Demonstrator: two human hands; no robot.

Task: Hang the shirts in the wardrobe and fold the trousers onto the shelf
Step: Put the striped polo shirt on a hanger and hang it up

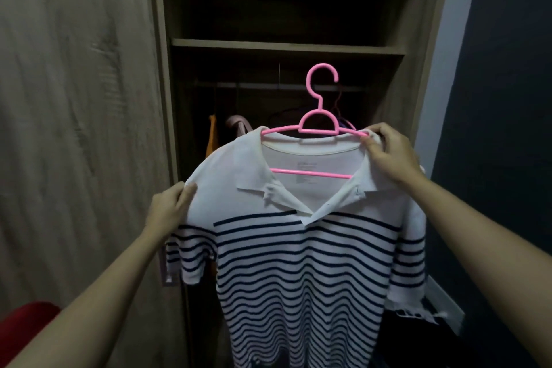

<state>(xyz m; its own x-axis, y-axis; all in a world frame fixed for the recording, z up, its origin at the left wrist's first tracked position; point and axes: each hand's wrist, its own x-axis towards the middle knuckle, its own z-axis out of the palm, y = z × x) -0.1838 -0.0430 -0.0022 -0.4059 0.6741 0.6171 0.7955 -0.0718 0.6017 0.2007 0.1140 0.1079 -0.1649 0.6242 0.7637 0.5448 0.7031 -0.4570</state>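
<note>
A white polo shirt with dark blue stripes (298, 263) hangs on a pink hanger (321, 125), held up in front of the open wardrobe. My left hand (168, 207) pinches the shirt's left shoulder. My right hand (389, 155) grips the right shoulder and the hanger's arm at the collar. The hanger's hook is free in the air, in front of the wardrobe rail (268, 86) and at about its height.
Inside the wardrobe a shelf (286, 46) runs above the rail. Several garments hang on the rail, an orange one (212, 134) at the left. The wardrobe door (74, 113) stands at the left. A red object (27, 320) is at the bottom left, dark cloth (418, 337) at the bottom right.
</note>
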